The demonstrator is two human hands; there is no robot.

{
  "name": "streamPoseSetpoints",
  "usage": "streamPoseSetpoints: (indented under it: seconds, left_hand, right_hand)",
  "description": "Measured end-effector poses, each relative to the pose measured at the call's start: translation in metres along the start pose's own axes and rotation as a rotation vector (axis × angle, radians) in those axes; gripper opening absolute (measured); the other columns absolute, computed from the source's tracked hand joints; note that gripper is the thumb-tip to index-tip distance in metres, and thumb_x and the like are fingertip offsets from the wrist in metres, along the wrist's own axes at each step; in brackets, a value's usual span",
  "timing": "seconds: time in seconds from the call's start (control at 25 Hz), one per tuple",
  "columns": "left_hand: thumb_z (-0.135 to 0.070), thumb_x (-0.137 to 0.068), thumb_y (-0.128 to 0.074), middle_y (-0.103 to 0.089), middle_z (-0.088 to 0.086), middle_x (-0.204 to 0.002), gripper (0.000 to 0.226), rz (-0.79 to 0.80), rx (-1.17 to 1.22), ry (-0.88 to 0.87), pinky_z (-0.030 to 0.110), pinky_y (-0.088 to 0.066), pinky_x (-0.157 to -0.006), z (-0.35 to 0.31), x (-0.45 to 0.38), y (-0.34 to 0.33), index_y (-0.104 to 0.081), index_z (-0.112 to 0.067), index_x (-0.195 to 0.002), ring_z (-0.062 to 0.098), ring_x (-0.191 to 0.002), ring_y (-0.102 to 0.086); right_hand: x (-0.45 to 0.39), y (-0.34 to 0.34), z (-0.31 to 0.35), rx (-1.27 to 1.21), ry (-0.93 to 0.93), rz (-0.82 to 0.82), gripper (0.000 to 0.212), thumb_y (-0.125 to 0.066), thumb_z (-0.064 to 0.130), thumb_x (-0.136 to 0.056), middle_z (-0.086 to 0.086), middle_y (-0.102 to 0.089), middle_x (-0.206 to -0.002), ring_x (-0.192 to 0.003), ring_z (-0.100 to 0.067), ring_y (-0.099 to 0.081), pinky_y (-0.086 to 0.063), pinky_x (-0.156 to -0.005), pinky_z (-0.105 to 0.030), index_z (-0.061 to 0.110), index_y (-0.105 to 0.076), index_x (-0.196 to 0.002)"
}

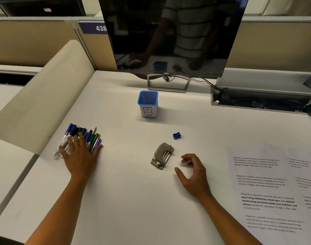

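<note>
A bunch of several pens, markers and pencils (83, 134) lies at the left of the white desk (126, 191). My left hand (81, 154) rests flat on top of the bunch, fingers spread and straight. A grey metal hole punch (162, 155) lies near the middle of the desk. My right hand (192, 174) hovers just right of the punch, fingers loosely curled, holding nothing. A small blue sharpener (176, 135) sits behind the punch. Further back stands a blue mesh cup (148, 104) with a white label reading "BIN".
A dark monitor (172, 36) on a stand rises at the back of the desk. Printed paper sheets (273, 191) cover the right side. A cable tray (257, 101) with wires runs at the back right. A beige curved partition (43, 96) borders the left.
</note>
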State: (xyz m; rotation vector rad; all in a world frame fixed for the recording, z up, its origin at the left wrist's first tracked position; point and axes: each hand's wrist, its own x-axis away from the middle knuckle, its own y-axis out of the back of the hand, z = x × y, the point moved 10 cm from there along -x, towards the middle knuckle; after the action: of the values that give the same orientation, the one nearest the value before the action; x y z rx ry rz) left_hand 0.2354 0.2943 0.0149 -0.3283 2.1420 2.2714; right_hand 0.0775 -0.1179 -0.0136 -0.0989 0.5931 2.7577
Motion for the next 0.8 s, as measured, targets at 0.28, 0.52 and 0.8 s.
streamPoseSetpoints:
  seconds: [0.28, 0.52, 0.8]
  left_hand:
    - [-0.058, -0.086, -0.061, -0.037, 0.017, -0.154, 0.087, -0.053, 0.162, -0.087, 0.055, -0.007, -0.118, -0.038, 0.005, 0.015, -0.030, -0.007, -0.150, 0.034, -0.148, -0.024]
    - [-0.037, -0.089, -0.069, -0.061, 0.007, -0.127, 0.042, 0.062, 0.638, -0.477, 0.039, -0.037, -0.102, -0.202, 0.030, 0.048, -0.062, -0.012, -0.122, 0.028, -0.123, -0.053]
    - [-0.046, -0.087, -0.069, -0.055, 0.006, -0.136, 0.056, 0.399, 0.508, -0.559, 0.037, -0.044, -0.102, -0.322, 0.036, 0.022, -0.057, -0.015, -0.133, 0.023, -0.124, -0.051]
  right_hand:
    - [0.000, 0.000, 0.000, 0.014, 0.003, 0.005, 0.042, -0.079, 0.025, -0.076, 0.013, -0.060, -0.101, -0.097, -0.012, -0.060, -0.043, -0.082, -0.008, 0.030, -0.053, -0.108]
    - [0.001, -0.001, -0.001, 0.064, -0.023, 0.008, 0.038, -0.075, 0.027, -0.078, 0.014, -0.057, -0.103, -0.096, -0.008, -0.059, -0.045, -0.081, -0.009, 0.031, -0.052, -0.107]
    - [-0.004, -0.012, 0.003, 0.366, 0.015, -0.004, 0.026, -0.066, 0.023, -0.088, 0.003, -0.063, -0.120, -0.112, -0.012, -0.057, -0.047, -0.099, -0.023, 0.017, -0.065, -0.114]
